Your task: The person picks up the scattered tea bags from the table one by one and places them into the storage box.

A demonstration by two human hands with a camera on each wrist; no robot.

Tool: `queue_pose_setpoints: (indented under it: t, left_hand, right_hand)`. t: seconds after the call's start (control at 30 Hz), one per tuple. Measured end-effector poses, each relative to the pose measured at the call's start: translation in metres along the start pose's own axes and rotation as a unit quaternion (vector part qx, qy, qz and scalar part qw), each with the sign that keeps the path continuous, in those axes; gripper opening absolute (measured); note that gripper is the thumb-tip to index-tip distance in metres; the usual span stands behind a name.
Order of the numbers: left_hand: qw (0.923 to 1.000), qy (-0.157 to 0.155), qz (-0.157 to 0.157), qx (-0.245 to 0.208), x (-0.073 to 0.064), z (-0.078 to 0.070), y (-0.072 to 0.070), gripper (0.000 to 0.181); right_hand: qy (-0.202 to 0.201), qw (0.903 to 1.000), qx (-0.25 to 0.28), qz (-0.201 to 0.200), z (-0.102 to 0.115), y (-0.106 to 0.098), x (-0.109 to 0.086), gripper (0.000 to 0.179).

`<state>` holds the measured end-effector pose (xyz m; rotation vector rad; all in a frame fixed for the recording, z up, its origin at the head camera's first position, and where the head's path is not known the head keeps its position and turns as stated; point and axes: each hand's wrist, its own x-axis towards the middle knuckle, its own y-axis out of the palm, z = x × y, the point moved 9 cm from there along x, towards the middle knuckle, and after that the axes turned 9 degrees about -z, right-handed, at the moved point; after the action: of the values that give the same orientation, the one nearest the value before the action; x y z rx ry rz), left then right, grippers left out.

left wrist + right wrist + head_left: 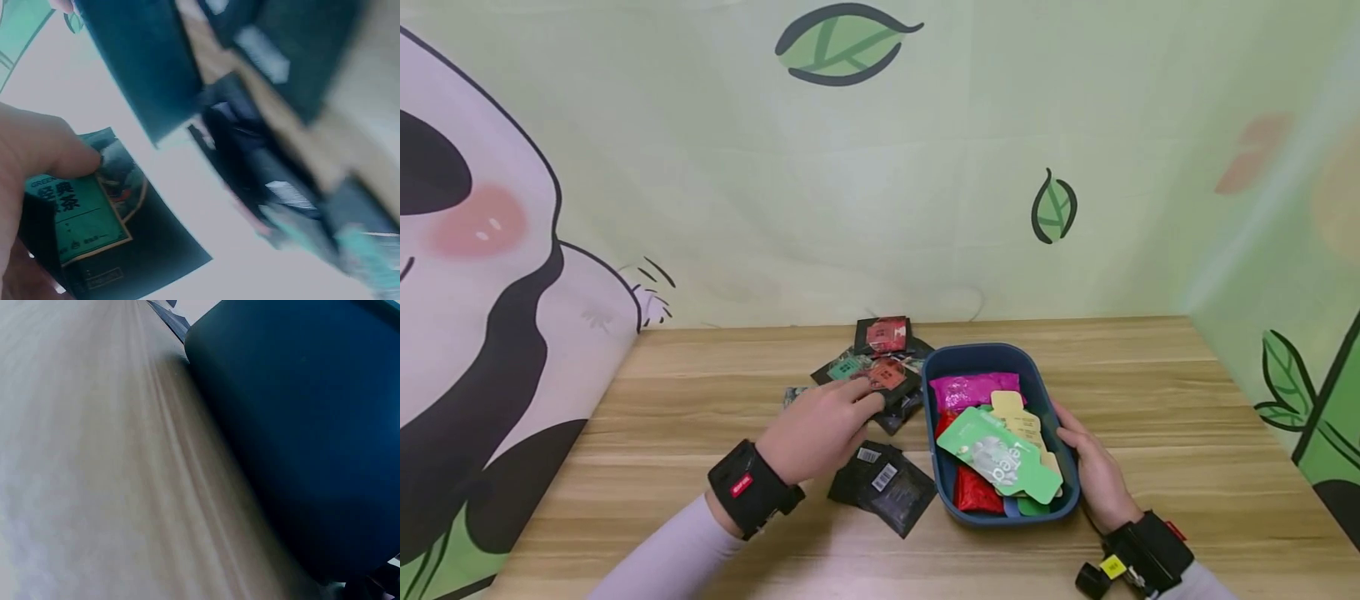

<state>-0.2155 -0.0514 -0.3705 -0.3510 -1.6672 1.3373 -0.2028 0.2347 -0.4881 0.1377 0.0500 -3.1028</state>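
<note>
My left hand (818,425) reaches over a loose pile of dark packets. In the left wrist view its thumb lies across a black tea packet with a green label (94,219), which the hand pinches. My right hand (1096,471) rests against the right side of a dark blue bin (938,479), fingers along its outer wall and thumb at the rim. Inside the bin lie a pink packet (973,390), red packets (977,492), a green card-like pouch (1000,450) and a cream-coloured one (1021,423). The right wrist view shows only the bin's wall, none of the fingers.
Left of the bin, a red-labelled packet (886,335) and an orange-labelled packet (887,375) lie in the pile. Two black packets (898,497) with white barcode stickers lie nearer to me. A leaf-patterned backdrop (910,208) stands behind the wooden table (700,392).
</note>
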Motion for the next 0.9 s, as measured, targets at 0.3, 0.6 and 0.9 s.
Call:
queue_pose_setpoints:
  t: [0.3, 0.6, 0.9]
  left_hand:
    - [0.9955, 0.088, -0.024, 0.024, 0.071, -0.033, 0.020, 0.026]
    - [0.9928, 0.103, 0.022, 0.056, 0.115, -0.050, 0.048, 0.032]
    - [0.9939, 0.082, 0.068, 0.030, 0.133, -0.048, 0.070, 0.066]
  right_hand:
    - [0.009, 0.9999, 0.005, -0.004, -0.002, -0.001, 0.001, 0.065]
    - [0.020, 0.9998, -0.005, -0.008, -0.003, -0.002, 0.002, 0.065]
    - [0.014, 0.9999, -0.002, -0.008, -0.003, -0.002, 0.002, 0.065]
